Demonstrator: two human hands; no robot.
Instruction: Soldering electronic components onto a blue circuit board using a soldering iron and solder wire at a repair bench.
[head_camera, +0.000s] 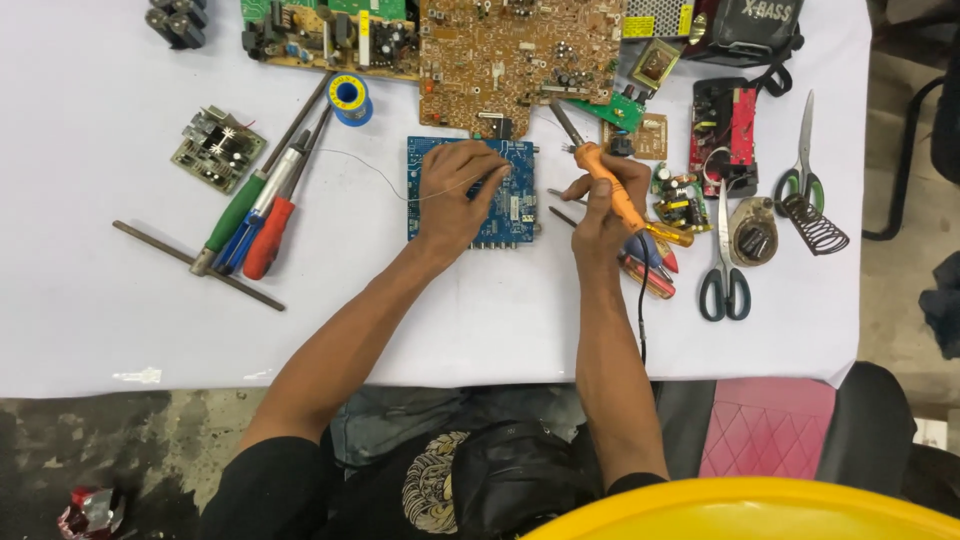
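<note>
The left hand is resting on the blue board at the table's centre, pinching solder wire trailing from the spool up-left of it, while the right hand is gripping an orange iron just right of the board.

1. Blue circuit board: one
2. Large brown circuit board: one
3. Small green circuit board: one
4. Scissors: two pairs, dark-handled and green-handled
5. Orange soldering iron: one
6. Solder spool: one
7. Coiled iron stand: one
</note>
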